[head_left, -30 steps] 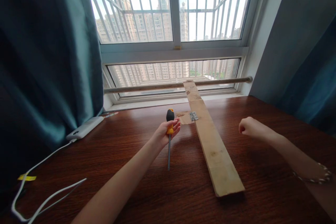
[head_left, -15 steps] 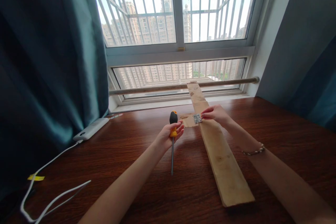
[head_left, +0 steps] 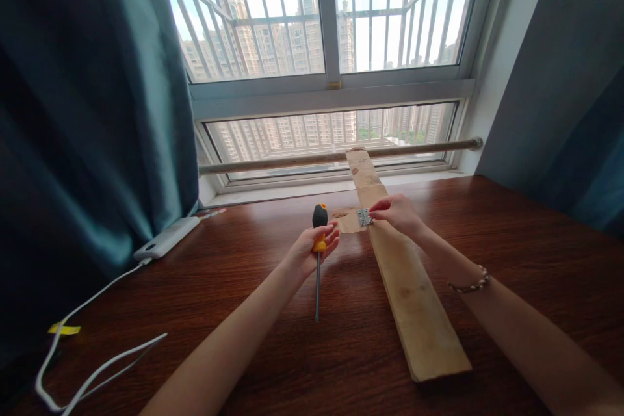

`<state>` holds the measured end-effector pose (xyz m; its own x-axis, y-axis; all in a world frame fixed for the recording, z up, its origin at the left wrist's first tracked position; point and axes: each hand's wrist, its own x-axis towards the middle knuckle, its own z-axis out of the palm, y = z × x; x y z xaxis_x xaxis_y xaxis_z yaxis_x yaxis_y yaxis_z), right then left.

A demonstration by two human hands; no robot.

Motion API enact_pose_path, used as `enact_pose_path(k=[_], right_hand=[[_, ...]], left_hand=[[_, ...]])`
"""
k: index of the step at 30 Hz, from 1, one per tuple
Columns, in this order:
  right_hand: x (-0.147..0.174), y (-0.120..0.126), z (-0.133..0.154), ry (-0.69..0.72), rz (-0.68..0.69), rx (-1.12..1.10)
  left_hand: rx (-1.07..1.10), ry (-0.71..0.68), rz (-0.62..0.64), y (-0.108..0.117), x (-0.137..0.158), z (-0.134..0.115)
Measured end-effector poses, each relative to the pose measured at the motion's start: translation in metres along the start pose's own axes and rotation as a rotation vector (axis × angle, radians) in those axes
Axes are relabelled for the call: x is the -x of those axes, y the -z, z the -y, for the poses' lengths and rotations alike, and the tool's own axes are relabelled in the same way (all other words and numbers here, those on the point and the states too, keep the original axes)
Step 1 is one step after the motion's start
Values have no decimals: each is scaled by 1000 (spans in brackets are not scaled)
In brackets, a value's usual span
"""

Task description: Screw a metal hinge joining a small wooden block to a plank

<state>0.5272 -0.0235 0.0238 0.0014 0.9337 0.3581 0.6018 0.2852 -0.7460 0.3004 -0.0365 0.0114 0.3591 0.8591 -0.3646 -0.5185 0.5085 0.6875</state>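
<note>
My left hand [head_left: 312,247] is closed around a screwdriver [head_left: 319,218] with a black and yellow handle, its long shaft pointing down towards me. On the table lies a long wooden board [head_left: 414,299], with a short wooden piece [head_left: 347,222] meeting its left side. A silver metal hinge [head_left: 363,217] with several holes spans the joint between them. My right hand [head_left: 397,214], a braided bracelet at its wrist, pinches at the hinge's right edge. Whatever is between those fingertips is too small to make out.
The dark brown wooden table [head_left: 234,351] runs up to a barred window. A round rail [head_left: 273,162] crosses in front of the glass, near the board's far end. At left are a white power strip [head_left: 166,238], its cable [head_left: 97,296], yellow tape [head_left: 64,329] and a curtain [head_left: 97,110].
The view has shifted slightly. Both hands keep nearly the same pose, the left still around the screwdriver and the right still pinching at the hinge's edge.
</note>
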Motion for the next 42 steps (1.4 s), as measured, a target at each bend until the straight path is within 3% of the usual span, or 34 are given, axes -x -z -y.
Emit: enact_pose_path(k=[9,14,19,21,29,35,39,42], right_hand=[[4,-17,-9,84,-60,32],[0,-12,-13,74,2,-17],[-13,0,-23,422,141,89],[-16,-2,-29,481,197,148],[-18,-15,-42,478,149,191],[-19,-15,-42,458,149,202],[-20,-15,-40,449,135,231],[-19,-14,-38,442,133,255]], left_hand=[[-4,-7,-2,-1,1,0],[-8,-3,-4,-1,1,0],[-1,-5,14,1,-1,0],[9,-1,15,3,-2,1],[-14,6,14,2,-3,-1],[-84,-67,0,7,-7,2],[-146,-187,-92,6,-5,1],[-153,-360,-154,-3,7,-11]])
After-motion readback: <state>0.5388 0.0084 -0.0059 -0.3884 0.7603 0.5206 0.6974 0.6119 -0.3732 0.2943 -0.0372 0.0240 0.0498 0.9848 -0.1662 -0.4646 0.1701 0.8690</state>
